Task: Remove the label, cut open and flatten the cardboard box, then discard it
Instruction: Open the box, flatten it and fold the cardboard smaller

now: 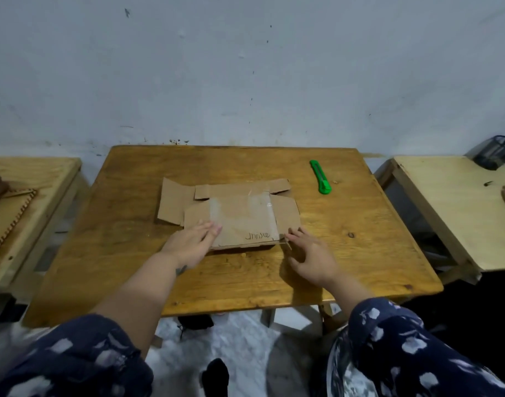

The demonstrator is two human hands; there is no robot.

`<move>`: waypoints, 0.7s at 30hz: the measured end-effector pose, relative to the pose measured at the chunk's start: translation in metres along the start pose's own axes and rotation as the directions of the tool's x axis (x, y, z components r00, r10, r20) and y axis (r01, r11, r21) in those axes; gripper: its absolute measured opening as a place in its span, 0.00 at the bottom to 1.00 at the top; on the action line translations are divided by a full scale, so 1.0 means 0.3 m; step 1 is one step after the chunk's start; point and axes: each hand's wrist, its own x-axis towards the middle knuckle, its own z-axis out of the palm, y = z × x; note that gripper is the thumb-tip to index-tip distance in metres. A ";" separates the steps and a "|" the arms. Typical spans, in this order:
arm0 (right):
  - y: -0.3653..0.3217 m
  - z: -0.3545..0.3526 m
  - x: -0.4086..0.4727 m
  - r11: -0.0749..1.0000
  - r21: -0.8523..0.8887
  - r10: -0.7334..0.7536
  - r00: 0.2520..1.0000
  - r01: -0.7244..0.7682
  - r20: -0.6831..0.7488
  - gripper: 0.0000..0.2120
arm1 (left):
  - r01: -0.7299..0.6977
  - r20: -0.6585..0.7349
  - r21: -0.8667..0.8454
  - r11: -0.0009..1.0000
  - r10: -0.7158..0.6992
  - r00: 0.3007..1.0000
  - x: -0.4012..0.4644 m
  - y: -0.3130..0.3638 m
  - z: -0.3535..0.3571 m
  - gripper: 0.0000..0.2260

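Corrugated cardboard box (239,216), flattened mid-counter (360,253), looks light and floppy with slick tape; my left hand (188,245) and right hand (311,256), spread flat and empty, should pinch its 6 o'clock edge.

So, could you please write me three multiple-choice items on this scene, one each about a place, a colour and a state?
1. Where does the utility knife lie?
A. On the table, right of the box
B. On top of the box
C. In the left hand

2. What colour is the utility knife?
A. Red
B. Green
C. Black

3. What state is the cardboard box in?
A. Sealed and upright
B. Opened out and lying flat
C. Torn into separate pieces

Answers:
1 A: the utility knife lies on the wooden table, clear of the cardboard box.
2 B: its body is bright green.
3 B: its flaps lie spread, with the left hand and right hand at its near edge.
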 end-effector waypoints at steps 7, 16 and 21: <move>-0.060 0.046 0.062 0.995 0.021 0.100 0.978 -0.097 -0.183 0.29 | 0.021 -0.013 -0.013 1.000 -0.021 1.000 -0.001 -0.009 0.023 0.31; -0.115 0.082 0.159 0.967 -0.010 0.252 0.957 -0.256 -0.144 0.29 | -0.012 -0.333 0.189 0.982 0.076 0.940 0.056 -0.049 0.089 0.25; -0.119 0.097 0.153 0.971 -0.041 0.226 0.961 -0.235 -0.157 0.26 | 0.001 -0.412 0.246 0.969 0.104 0.905 0.139 0.003 0.042 0.27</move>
